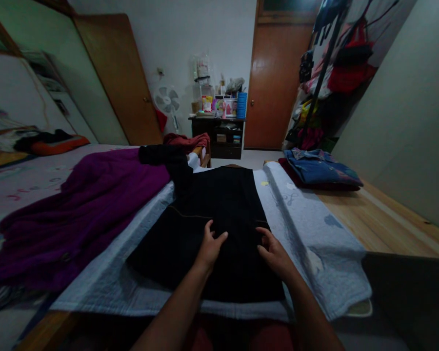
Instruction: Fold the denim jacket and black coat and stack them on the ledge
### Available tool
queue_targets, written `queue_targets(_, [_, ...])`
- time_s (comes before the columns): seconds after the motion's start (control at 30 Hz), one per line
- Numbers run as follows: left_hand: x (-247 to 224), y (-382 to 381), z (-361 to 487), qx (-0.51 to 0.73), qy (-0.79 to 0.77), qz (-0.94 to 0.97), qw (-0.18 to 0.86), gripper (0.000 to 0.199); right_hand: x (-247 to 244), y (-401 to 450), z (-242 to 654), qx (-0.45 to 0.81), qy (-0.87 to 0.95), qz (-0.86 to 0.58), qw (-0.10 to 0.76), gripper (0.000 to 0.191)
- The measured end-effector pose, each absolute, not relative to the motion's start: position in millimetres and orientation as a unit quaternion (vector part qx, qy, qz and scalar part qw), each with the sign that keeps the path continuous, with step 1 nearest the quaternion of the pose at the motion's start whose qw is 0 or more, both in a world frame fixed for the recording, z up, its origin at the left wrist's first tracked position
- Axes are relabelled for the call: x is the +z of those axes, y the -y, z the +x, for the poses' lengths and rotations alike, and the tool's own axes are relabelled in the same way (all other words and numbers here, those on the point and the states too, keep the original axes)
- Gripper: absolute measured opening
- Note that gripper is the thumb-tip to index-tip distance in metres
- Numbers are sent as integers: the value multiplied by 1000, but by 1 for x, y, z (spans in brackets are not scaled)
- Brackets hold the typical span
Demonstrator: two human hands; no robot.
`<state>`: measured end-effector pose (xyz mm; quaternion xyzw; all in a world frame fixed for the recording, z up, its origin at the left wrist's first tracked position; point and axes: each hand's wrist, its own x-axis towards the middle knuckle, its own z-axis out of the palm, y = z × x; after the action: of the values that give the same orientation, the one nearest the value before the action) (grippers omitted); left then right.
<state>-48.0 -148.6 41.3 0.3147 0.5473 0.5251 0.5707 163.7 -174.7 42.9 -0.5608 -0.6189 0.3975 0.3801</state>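
Note:
A black garment (234,273) lies spread out on a pale patterned cloth, with a thin light-brown line running across it. One black sleeve-like part stretches back over a purple garment at the left. Over the middle of the black garment is my left hand (210,246), its thumb and fingers apart and nothing between them. My right hand (272,251) is at the garment's right edge, fingers bent but parted from the thumb. Whether the fingertips touch the fabric, I cannot tell.
The pale cloth (329,258) covers a wooden surface (384,219). Folded clothes with a blue denim piece (322,165) on top sit at the right. A purple garment (95,204) covers part of the bed at the left. A fan (167,100) and dark cabinet (217,139) stand behind.

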Motion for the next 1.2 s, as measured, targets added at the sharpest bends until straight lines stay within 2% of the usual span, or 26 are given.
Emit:
queue_targets(0.13, [54,126,-54,520,-538,287,598,71,47,175,166,406,617,-554,384,54])
queue_targets(0.3, [61,112,-56,487,-493,323,644,92,43,175,166,422,603,-570,366,52])
queue_targets(0.4, [54,112,-55,458,-497,389,626,98,40,176,166,428,605,-572,351,53])
queue_targets(0.57, [38,113,-56,418,-542,529,502,83,42,177,168,432,609,-563,354,53])
queue_targets(0.7, [38,117,-53,315,-662,626,265,65,43,175,170,408,632,-580,314,54])
queue_targets(0.77, [43,117,-49,278,-675,668,147,56,44,173,171,378,658,-595,266,55])
queue_targets(0.83, [50,112,-43,246,-646,718,84,47,48,169,173,366,679,-596,221,56])
queue_targets(0.97, [62,91,-28,183,-576,795,46,41,61,154,179,350,709,-577,204,47])
queue_targets(1.1, [57,74,-17,140,-547,824,32,56,71,123,186,306,705,-594,239,37])
queue_targets(1.2, [40,71,-15,101,-526,842,60,65,70,91,187,287,689,-610,266,35])
